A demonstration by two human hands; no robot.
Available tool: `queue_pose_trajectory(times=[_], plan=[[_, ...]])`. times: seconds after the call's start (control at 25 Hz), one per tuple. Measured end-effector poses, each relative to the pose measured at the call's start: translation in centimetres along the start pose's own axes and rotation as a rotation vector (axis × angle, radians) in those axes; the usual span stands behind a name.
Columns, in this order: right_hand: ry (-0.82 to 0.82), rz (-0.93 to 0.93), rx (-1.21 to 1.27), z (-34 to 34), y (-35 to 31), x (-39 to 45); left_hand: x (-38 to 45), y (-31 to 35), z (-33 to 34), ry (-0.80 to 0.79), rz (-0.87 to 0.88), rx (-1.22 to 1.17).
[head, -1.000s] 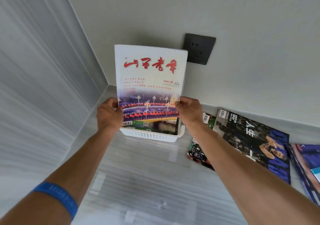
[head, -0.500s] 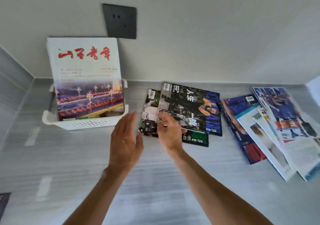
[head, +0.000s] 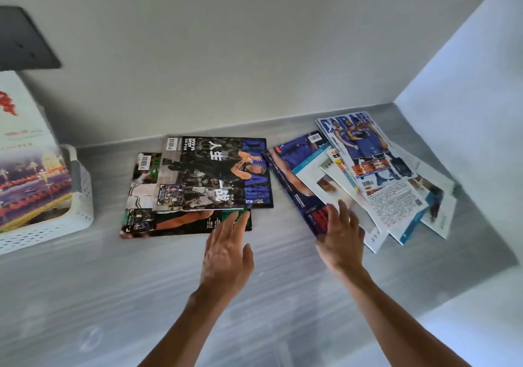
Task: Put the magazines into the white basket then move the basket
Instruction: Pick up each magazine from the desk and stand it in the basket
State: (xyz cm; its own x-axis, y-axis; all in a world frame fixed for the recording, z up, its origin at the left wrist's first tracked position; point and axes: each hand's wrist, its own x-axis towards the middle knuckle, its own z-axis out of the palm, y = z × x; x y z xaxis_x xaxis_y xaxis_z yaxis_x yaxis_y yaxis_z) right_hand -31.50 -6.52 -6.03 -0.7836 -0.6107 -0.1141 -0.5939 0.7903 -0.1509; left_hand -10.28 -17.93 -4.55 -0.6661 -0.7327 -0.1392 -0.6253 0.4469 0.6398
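The white basket [head: 82,196] stands at the far left with a white-and-red magazine [head: 25,162] upright in it, both cut off by the frame edge. A dark basketball magazine [head: 215,174] lies on a green one [head: 184,223] at the centre. To the right, several magazines are fanned out, with a purple one [head: 297,174] lowest and a blue NBA one [head: 365,145] on top. My left hand [head: 226,256] is open, fingertips at the green magazine's near right corner. My right hand [head: 341,239] is open, fingers over the purple magazine's near edge.
The grey counter [head: 113,296] ends at a white back wall and a white side wall [head: 467,112] on the right. A dark wall socket [head: 22,41] sits above the basket.
Both hands let go of the white-and-red magazine, now standing in the basket. The view swung right. My right hand moved from the central pile to the purple magazine; my left reached forward.
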Motion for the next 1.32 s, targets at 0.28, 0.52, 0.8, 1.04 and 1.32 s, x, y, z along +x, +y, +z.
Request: queue_pose_trajectory(times=[0.28, 0.52, 0.8, 1.04, 1.32], plan=[[-0.172, -0.064, -0.365, -0.2, 8.0, 3.1, 0.9, 3.5, 3.3, 0.012, 0.007, -0.001], [-0.055, -0.147, -0.329, -3.3, 6.9, 4.2, 0.3, 4.2, 4.4, 0.058, 0.016, 0.014], [-0.039, -0.365, -0.184, -7.1, -3.2, 1.6, 1.2, 4.5, 0.8, 0.17, -0.02, 0.017], [-0.011, -0.898, -0.18, -8.4, -11.0, -3.3, 1.4, 0.3, -4.5, 0.113, 0.013, 0.392], [0.436, -0.681, 0.383, -10.6, -16.9, -3.6, -3.2, -4.9, -11.9, 0.302, -0.293, -0.728]])
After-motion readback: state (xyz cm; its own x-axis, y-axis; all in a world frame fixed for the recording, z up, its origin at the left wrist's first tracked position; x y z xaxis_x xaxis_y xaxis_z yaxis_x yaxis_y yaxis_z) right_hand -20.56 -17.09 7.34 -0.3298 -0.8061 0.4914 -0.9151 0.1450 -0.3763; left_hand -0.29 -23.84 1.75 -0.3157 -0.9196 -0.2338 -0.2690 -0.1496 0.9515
